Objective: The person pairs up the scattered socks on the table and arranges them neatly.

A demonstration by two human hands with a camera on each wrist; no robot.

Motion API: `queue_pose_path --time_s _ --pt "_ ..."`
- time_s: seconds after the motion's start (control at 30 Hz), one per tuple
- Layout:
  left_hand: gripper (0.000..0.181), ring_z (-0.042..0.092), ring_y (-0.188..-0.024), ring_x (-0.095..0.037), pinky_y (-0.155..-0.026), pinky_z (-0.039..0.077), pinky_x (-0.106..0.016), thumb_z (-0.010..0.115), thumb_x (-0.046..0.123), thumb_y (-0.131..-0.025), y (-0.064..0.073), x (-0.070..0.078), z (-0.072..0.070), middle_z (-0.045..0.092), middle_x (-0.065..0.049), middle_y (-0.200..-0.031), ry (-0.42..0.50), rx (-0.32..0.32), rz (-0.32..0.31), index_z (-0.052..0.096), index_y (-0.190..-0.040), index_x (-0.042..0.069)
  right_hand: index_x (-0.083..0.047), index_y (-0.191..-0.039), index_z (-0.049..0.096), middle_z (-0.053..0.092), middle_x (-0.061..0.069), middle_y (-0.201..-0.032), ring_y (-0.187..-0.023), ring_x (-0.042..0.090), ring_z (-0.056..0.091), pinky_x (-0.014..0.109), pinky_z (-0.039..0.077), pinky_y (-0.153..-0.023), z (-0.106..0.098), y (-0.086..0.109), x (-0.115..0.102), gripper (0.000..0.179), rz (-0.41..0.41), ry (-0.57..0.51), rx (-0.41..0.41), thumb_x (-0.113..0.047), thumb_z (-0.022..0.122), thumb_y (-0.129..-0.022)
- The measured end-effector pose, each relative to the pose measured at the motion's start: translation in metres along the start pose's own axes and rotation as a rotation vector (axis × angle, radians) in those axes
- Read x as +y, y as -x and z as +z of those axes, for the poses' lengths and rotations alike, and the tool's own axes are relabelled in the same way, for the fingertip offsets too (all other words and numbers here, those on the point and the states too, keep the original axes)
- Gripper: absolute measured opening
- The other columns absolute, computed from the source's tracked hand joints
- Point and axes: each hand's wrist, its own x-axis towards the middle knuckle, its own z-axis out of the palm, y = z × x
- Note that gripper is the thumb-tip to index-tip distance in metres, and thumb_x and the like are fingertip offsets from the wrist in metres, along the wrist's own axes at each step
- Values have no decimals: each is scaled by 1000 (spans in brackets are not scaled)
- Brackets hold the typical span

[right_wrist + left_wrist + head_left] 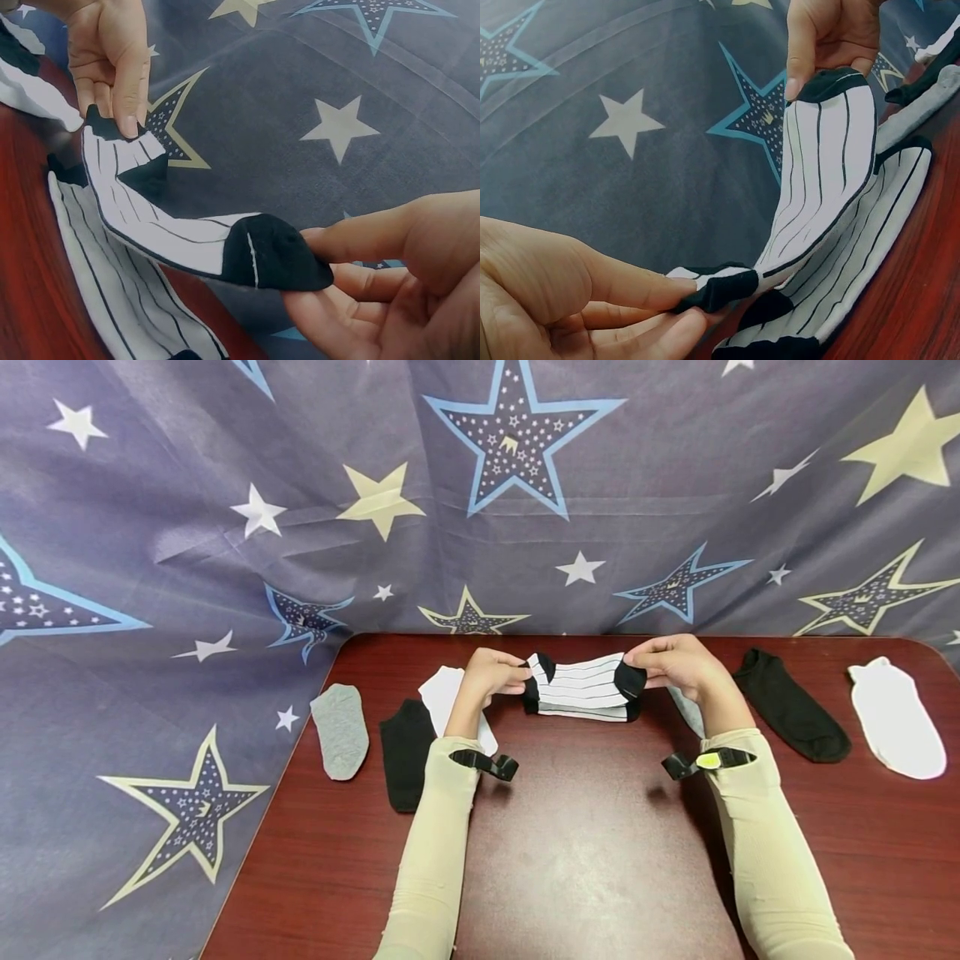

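Observation:
A white ankle sock with thin dark stripes and a black toe, heel and cuff [577,681] is stretched sideways between both hands. At its cuff end, my left hand [491,675] pinches the black band between thumb and fingers. The black toe is pinched by my right hand [682,667]. In both wrist views the held sock sags in the middle, raised off the table. Beneath it a second striped sock [105,270] of the same pattern lies flat on the table, partly hidden by the held one in the head view.
Left on the dark red table [585,843] lie a grey sock [341,732], a black sock [407,756] and a white sock [442,689] partly behind the left arm. To the right are another grey sock [687,712], black sock [795,706] and white sock [898,718]. A star-patterned cloth [480,560] hangs behind.

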Motion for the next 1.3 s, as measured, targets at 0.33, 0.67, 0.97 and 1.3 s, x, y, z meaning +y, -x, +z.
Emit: queue_pose_path --time_s 0.33,0.67,0.97,1.3 --pt "34 67 -62 -12 -62 62 -24 74 -6 -87 -1 -2 2 70 -30 -116 -16 8 -30 68 -120 -12 -7 -99 71 72 -11 -77 -73 2 70 23 61 -72 5 0 1 8 36 57 23 -9 64 -99" --pt "32 67 -61 -11 -63 63 -26 74 -8 -86 -3 -5 4 69 -33 -117 -18 12 -19 68 -118 -13 11 -119 64 70 -12 -77 -73 2 68 23 62 -70 9 -4 3 29 47 129 54 -9 66 -98" --pt "30 67 -60 -11 -61 62 -23 75 -6 -86 -2 -5 8 70 -32 -114 -20 11 2 70 -116 -12 10 -116 65 70 -11 -77 -73 3 67 23 61 -70 12 -4 2 27 39 147 56 -9 67 -97" --pt "25 67 -59 -10 -60 61 -22 73 -2 -89 5 4 10 73 -29 -111 -35 -22 4 71 -112 -12 7 -110 67 69 -12 -75 -73 4 66 24 61 -72 17 -5 2 20 74 167 67 -9 66 -98"
